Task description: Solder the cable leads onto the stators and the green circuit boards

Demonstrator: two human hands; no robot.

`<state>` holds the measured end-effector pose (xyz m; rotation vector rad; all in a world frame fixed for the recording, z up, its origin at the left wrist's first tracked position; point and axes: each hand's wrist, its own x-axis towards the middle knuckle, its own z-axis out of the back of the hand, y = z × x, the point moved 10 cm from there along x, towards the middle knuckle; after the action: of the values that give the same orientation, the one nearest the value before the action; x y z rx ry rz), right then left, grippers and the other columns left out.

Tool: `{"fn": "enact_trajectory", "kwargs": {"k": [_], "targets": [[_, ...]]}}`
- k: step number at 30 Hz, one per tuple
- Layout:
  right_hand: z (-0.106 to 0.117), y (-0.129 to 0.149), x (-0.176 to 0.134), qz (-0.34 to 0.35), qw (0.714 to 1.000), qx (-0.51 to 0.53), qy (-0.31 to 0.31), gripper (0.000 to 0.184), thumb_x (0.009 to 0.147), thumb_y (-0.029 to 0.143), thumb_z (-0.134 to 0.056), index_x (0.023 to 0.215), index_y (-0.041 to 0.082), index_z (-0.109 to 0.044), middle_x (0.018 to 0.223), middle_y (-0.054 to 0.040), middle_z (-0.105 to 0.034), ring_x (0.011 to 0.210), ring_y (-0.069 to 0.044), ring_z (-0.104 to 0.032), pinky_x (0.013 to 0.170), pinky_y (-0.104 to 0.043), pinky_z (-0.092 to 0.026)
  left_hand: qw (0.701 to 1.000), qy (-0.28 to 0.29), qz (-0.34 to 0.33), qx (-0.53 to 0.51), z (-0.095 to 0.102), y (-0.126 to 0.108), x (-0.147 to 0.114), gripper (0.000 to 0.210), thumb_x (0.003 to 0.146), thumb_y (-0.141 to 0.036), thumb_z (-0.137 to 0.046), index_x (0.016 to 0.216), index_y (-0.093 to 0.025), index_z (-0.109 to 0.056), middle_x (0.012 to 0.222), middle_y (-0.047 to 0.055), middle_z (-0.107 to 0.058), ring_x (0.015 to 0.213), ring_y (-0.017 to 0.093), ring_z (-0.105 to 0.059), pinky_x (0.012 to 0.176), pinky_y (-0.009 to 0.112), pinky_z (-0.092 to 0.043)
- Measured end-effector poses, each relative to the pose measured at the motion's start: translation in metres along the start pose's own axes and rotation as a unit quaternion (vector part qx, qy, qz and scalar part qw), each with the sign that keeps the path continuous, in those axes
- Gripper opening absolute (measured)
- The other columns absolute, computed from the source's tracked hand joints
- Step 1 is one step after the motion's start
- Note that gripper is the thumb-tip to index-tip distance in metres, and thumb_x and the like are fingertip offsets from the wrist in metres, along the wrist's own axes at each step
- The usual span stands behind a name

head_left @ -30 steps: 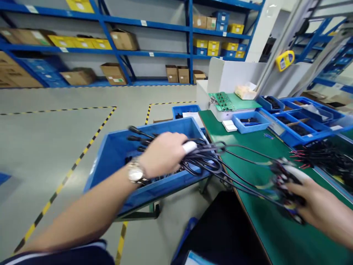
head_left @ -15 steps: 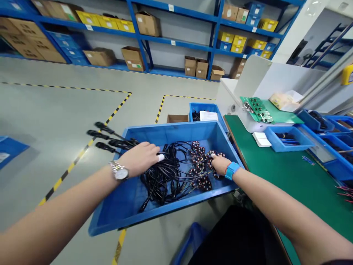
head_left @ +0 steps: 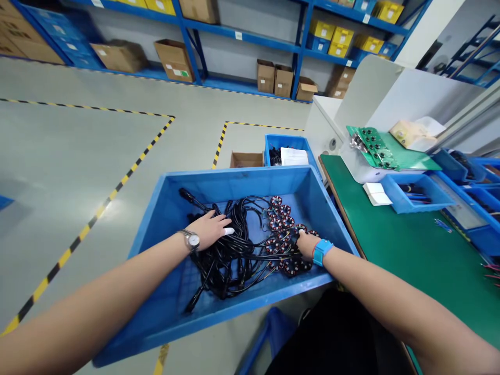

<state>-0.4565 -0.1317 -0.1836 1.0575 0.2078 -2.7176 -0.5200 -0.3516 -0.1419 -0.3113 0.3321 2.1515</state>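
Observation:
A large blue bin (head_left: 230, 179) holds a heap of black cables (head_left: 234, 250) whose plug ends lie toward its left side. Small ring-shaped wound coils (head_left: 275, 224) with red and white marks are joined to the cables and lie on the right. My left hand (head_left: 209, 229), with a watch at the wrist, rests on the cables with its fingers stretched out and apart. Among the coils, my right hand (head_left: 307, 244) is closed with its fingertips on one of them, partly hiding it. White covers sit on a finger of each hand.
Right of the bin runs a green workbench (head_left: 390, 245) with a small blue tray (head_left: 417, 192), white cards (head_left: 377, 194) and a green circuit panel (head_left: 377, 148). Behind the bin stand another blue bin (head_left: 289, 141) and a cardboard box (head_left: 247, 159). A blue stool (head_left: 273, 333) is below.
The cable plug ends that stuck out over the bin's left rim now lie inside it. My left hand has come down onto the heap and its fingers have spread. My right hand stays at the coils.

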Motion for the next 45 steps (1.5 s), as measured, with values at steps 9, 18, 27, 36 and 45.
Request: {"fn": "enact_trajectory", "kwargs": {"k": [9, 18, 27, 36, 45], "targets": [[0.008, -0.014, -0.012, 0.002, 0.999, 0.049, 0.012, 0.032, 0.086, 0.032, -0.05, 0.112, 0.015, -0.05, 0.113, -0.0074, -0.053, 0.096, -0.017, -0.055, 0.08, -0.038, -0.048, 0.97, 0.08, 0.013, -0.228, 0.01, 0.009, -0.006, 0.076, 0.063, -0.031, -0.064, 0.133, -0.024, -0.034, 0.142, 0.011, -0.029, 0.129, 0.028, -0.029, 0.101, 0.041, -0.03], [0.032, -0.033, -0.022, -0.02, 0.995, 0.065, -0.072, 0.031, 0.086, 0.032, -0.05, 0.112, 0.015, -0.051, 0.112, -0.0078, -0.054, 0.096, -0.017, -0.055, 0.081, -0.037, -0.048, 0.962, 0.07, 0.206, -0.163, -0.011, 0.049, -0.001, 0.063, 0.083, -0.048, -0.035, 0.138, -0.016, -0.028, 0.141, 0.02, -0.026, 0.122, 0.034, -0.039, 0.098, 0.041, -0.031], [0.022, -0.036, -0.023, -0.07, 0.995, 0.056, -0.033, 0.033, 0.085, 0.032, -0.051, 0.112, 0.013, -0.05, 0.112, -0.0089, -0.053, 0.097, -0.018, -0.055, 0.081, -0.037, -0.048, 0.955, 0.063, 0.255, -0.137, -0.005, 0.063, -0.008, 0.064, 0.083, -0.052, -0.032, 0.138, -0.02, -0.026, 0.132, 0.02, -0.039, 0.113, 0.035, -0.046, 0.089, 0.045, -0.037], [0.008, -0.037, -0.017, -0.082, 0.993, 0.077, 0.044, 0.031, 0.085, 0.032, -0.05, 0.111, 0.014, -0.051, 0.112, -0.0084, -0.054, 0.096, -0.017, -0.055, 0.081, -0.037, -0.048, 0.943, 0.137, 0.227, -0.201, -0.033, 0.053, 0.001, 0.078, 0.077, -0.058, -0.04, 0.14, -0.018, -0.018, 0.122, 0.02, -0.051, 0.105, 0.03, -0.055, 0.085, 0.035, -0.041], [0.009, -0.049, -0.013, -0.096, 0.989, 0.109, 0.002, 0.031, 0.086, 0.033, -0.05, 0.111, 0.015, -0.051, 0.112, -0.0078, -0.054, 0.096, -0.017, -0.055, 0.081, -0.037, -0.048, 0.949, 0.091, 0.234, -0.189, -0.014, 0.064, -0.002, 0.07, 0.08, -0.061, -0.031, 0.136, -0.018, -0.032, 0.121, 0.018, -0.053, 0.109, 0.032, -0.051, 0.09, 0.042, -0.037]]}}
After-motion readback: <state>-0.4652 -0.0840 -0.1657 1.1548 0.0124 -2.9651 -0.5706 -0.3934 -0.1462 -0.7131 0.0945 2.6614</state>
